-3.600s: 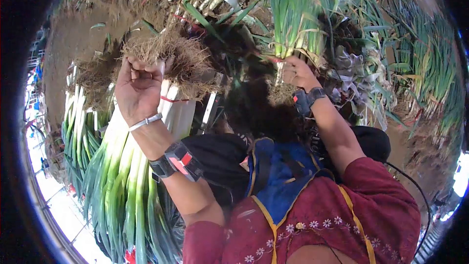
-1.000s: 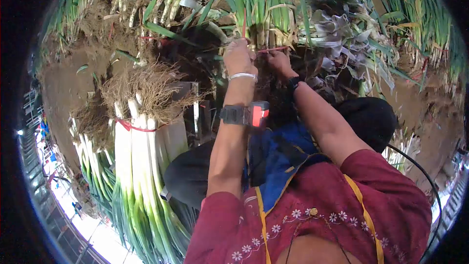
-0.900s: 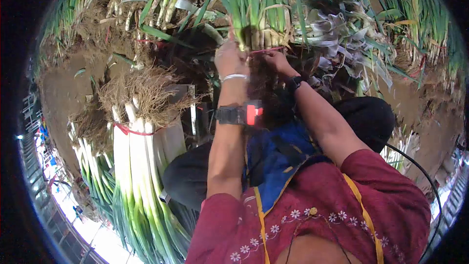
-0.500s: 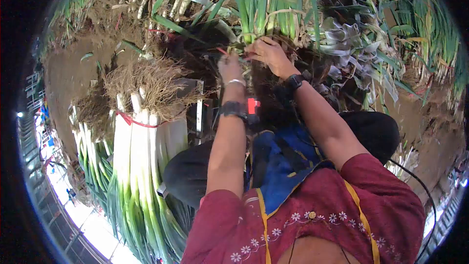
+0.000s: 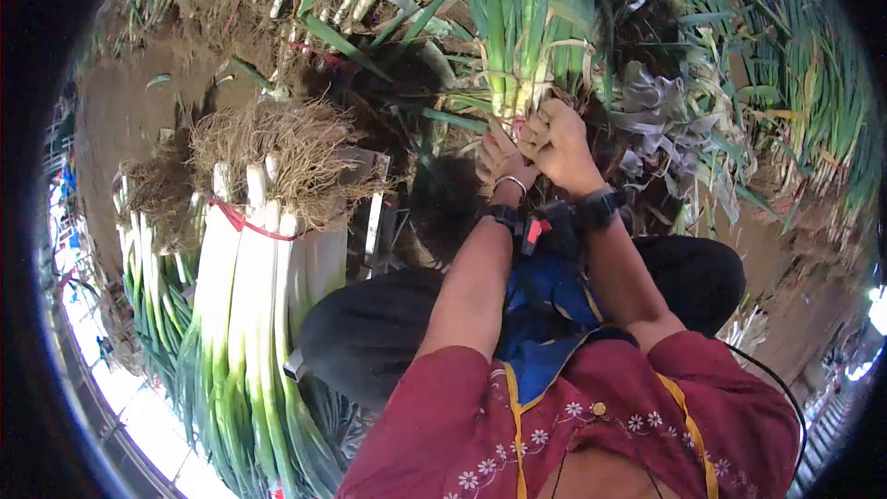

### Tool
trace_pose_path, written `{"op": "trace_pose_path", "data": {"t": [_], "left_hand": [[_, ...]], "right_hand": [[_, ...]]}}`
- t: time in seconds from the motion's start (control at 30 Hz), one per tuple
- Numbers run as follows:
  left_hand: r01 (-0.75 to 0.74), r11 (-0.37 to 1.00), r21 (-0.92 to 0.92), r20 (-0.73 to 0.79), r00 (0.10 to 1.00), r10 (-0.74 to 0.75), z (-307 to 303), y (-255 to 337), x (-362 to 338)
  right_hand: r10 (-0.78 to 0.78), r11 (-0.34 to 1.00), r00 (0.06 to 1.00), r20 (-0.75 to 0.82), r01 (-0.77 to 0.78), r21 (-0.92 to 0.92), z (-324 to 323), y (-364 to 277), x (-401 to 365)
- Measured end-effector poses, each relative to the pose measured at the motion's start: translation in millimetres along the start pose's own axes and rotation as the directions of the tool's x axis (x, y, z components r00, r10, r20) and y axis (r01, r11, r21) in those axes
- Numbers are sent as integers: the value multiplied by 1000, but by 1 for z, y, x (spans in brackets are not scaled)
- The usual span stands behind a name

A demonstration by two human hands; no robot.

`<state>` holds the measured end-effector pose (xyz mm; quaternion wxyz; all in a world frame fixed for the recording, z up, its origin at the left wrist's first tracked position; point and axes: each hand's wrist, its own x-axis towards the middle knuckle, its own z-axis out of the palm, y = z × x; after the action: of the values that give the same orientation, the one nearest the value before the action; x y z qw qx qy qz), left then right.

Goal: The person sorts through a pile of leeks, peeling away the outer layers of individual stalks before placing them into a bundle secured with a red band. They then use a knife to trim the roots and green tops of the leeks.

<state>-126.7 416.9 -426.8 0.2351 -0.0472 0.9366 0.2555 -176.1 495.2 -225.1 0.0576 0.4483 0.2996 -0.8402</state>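
A bunch of green onions (image 5: 517, 46) stands in front of me, leaves pointing away and white ends towards me. My right hand (image 5: 562, 146) is closed, fingers curled at the near end of the bunch. A small piece of red tie (image 5: 519, 126) shows between the hands, and the right fingers pinch it. My left hand (image 5: 502, 164) presses close on the left side, its fingers bent around the lower stalks and tie. What lies under both palms is hidden. Each wrist wears a dark band.
A thick bunch of leeks (image 5: 249, 286), bound with a red band (image 5: 245, 222), stands to my left with roots up. Several more green onions (image 5: 822, 102) lie at the right. Loose pale husks (image 5: 651, 97) lie beyond my right hand. Bare soil (image 5: 120, 129) shows at left.
Both hands have come together and moved right and slightly nearer to me. The left hand, apart with a red strand before, is now beside the right one at the tie.
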Motion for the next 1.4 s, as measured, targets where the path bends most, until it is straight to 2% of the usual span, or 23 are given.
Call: {"op": "trace_pose_path", "data": {"t": [0.07,0.17,0.2,0.27,0.43,0.5,0.6,0.63,0.67,0.73,0.77,0.8,0.83,0.87,0.9,0.93,1.03,1.07,1.17,1.2,1.3,1.37,1.4], "left_hand": [[77,995,-71,65,995,-73,-39,20,-11],[162,976,-147,151,979,-139,-73,35,-20],[167,973,-162,158,977,-141,-72,35,-20],[163,974,-159,180,975,-134,-74,33,-18],[112,985,-131,226,971,-80,-66,20,-10],[-17,971,-237,114,992,45,-63,7,-5],[-242,900,-363,-81,970,228,-60,-11,9],[-287,890,-353,-197,953,229,-77,1,2],[-330,883,-333,-311,923,227,-94,12,-6],[-500,806,-315,-381,845,375,-93,-10,24],[-578,760,-299,-415,795,442,-94,-20,34],[-421,660,-622,-318,906,278,-107,-15,28],[-302,585,-753,-235,953,189,-121,-10,22],[-173,485,-857,-135,984,113,-137,-4,17],[-39,366,-930,-23,999,48,-151,4,13],[-13,224,-975,-18,1000,-19,-159,15,9],[-47,-137,-989,-74,978,197,-173,42,-2],[30,-225,-974,-3,989,146,-174,53,-5],[172,-417,-892,138,984,111,-151,48,11],[229,-385,-894,244,970,12,-163,59,3],[214,-327,-921,292,933,-210,-189,93,-23],[195,-367,-910,308,909,-280,-199,101,-22],[170,-346,-923,262,935,-238,-204,99,-24]], "right_hand": [[-95,995,966,241,93,21,-19,6,-2],[-76,993,986,148,89,-82,-16,8,-12],[23,997,999,39,-26,78,-8,1,-18],[-101,991,992,76,107,-86,-26,10,-3],[50,989,990,132,-68,130,-11,4,-24],[0,996,962,274,-23,81,-36,13,-6],[-22,998,990,138,13,65,-23,16,18],[-232,943,946,228,276,-187,-31,13,29],[-386,761,850,360,513,-396,-42,9,38],[-219,921,972,89,236,-311,-7,-8,7],[-219,931,970,107,241,-274,-13,-8,16],[-221,940,967,125,246,-238,-26,-9,33],[-226,946,964,141,252,-203,-34,-10,43],[-251,947,968,-5,245,-206,-19,-11,33],[-266,948,962,54,272,-165,-22,-9,37],[-280,948,954,110,293,-123,-26,-5,44],[-315,945,934,170,325,-36,-33,6,51],[-329,942,928,174,336,-13,-31,8,52],[-280,924,958,52,284,-256,-39,20,63],[-285,888,958,27,275,-368,-58,30,87],[-444,768,891,93,432,-473,-89,46,132],[-404,781,909,101,401,-479,-103,49,156],[-269,895,959,90,283,-343,-75,33,126]]}}
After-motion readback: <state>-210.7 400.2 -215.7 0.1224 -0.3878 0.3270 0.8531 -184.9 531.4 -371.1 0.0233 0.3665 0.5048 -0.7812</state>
